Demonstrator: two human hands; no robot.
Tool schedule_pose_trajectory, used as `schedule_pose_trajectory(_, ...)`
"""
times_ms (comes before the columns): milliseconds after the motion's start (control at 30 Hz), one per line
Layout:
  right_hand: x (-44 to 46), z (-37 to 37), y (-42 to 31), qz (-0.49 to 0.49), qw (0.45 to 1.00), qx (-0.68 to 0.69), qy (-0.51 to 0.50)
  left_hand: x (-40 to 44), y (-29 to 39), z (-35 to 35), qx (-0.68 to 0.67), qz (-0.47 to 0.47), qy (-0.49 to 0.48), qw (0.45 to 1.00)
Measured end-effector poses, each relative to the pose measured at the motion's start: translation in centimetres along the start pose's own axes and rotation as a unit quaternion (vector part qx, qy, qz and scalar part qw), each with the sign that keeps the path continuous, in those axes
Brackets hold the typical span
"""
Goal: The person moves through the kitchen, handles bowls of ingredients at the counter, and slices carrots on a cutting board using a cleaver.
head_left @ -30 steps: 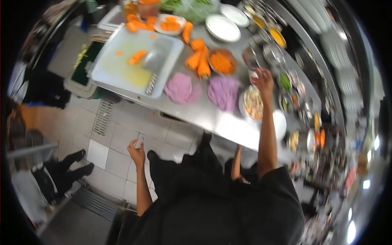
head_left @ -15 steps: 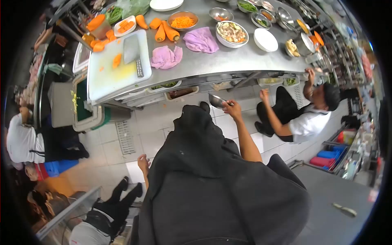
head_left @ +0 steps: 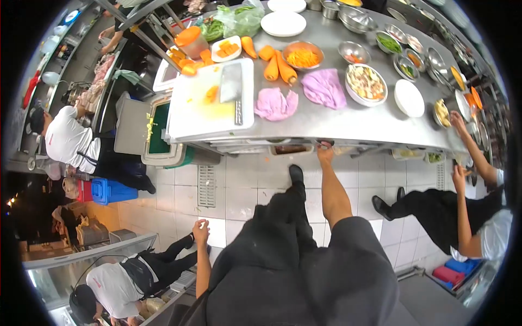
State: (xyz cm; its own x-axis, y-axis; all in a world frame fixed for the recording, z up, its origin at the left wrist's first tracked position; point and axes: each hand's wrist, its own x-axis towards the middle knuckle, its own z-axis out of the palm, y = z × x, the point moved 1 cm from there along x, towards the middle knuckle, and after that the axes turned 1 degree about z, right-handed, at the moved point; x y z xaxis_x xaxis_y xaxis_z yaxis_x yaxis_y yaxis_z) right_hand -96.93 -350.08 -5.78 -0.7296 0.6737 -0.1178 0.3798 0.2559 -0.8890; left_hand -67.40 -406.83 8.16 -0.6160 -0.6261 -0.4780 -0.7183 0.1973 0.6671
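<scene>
1. Our right hand (head_left: 325,155) is touching a mostly hidden dark object (head_left: 326,143) at the counter's (head_left: 315,124) edge; we cannot tell how far its grip is closing.
2. Our left hand (head_left: 200,232) is hanging half-open, empty.
3. A steel bowl (head_left: 320,54) is holding shredded carrot (head_left: 302,57); a white bowl (head_left: 365,102), chopped pieces (head_left: 365,82).

I've got a bare strip along the front of the desk (head_left: 348,124) where a hand could slide sideways, passing before the pink cloth (head_left: 276,104), purple cloth (head_left: 324,88) and white bowl (head_left: 409,98). The cutting board (head_left: 182,111) blocks that lane on the left; at the right end, another person's arms (head_left: 478,148) do. The desk's front edge bars my right hand (head_left: 324,151) from going straight forward over the top. My left hand (head_left: 201,232) has room above the floor (head_left: 239,190), with the bin (head_left: 155,157) standing forward and left.
</scene>
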Motion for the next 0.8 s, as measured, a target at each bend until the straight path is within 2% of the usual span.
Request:
schedule_pose_trajectory(67,2.0,1.8,1.1,0.009,1.0,0.019,-0.01,-0.5,2.2,0.4,0.02,0.038,0.019,0.999)
schedule_pose_trajectory(133,2.9,4.0,4.4,0.076,0.989,0.07,-0.105,-1.0,5.2,1.2,0.041,0.065,0.017,0.997)
schedule_pose_trajectory(167,3.3,2.9,3.5,0.119,0.956,-0.109,-0.244,-0.5,6.7,1.9,0.064,0.098,0.005,0.993)
schedule_pose_trajectory(200,3.0,1.3,2.6,0.125,0.956,-0.115,-0.237,0.0,8.2,3.0,0.067,0.096,-0.006,0.993)
schedule_pose_trajectory(267,0.1,-0.6,-0.6,0.071,0.965,-0.098,-0.232,1.2,11.2,6.0,0.118,0.283,0.022,0.952)
schedule_pose_trajectory(333,-1.7,-1.7,-0.3,0.048,0.967,0.083,-0.236,-1.9,20.6,9.8,0.035,0.269,-0.022,0.962)
schedule_pose_trajectory(400,-1.7,-1.8,3.4,0.081,0.954,0.125,-0.26,-3.0,27.2,14.5,0.01,0.278,-0.082,0.957)
schedule_pose_trajectory(433,-1.2,-2.1,4.5,0.024,0.979,-0.005,-0.205,-3.7,30.4,17.0,0.009,0.319,-0.11,0.941)
schedule_pose_trajectory(467,-0.8,-2.7,3.7,0.03,0.979,-0.014,-0.2,-4.3,33.6,19.3,0.007,0.361,-0.134,0.923)
schedule_pose_trajectory(500,-0.3,-3.3,2.2,0.207,0.961,0.099,-0.153,-4.8,36.6,21.4,-0.001,0.403,-0.161,0.901)
schedule_pose_trajectory(533,-0.2,-3.4,1.3,0.377,0.898,0.206,-0.101,-5.6,38.8,23.1,-0.009,0.442,-0.185,0.878)
schedule_pose_trajectory(567,0.2,-2.1,2.3,0.435,0.856,0.273,-0.057,-6.3,40.4,24.3,-0.006,0.435,-0.183,0.882)
schedule_pose_trajectory(600,0.2,-1.5,1.6,0.449,0.847,0.281,-0.049,-6.7,42.1,25.6,-0.012,0.427,-0.207,0.88)
schedule_pose_trajectory(667,1.1,0.0,2.4,0.44,0.786,0.424,-0.095,-6.7,44.3,27.7,-0.01,0.424,-0.222,0.878)
schedule_pose_trajectory(800,3.7,3.2,1.6,0.422,0.777,0.458,-0.091,-6.2,44.1,28.1,0.038,0.441,-0.215,0.87)
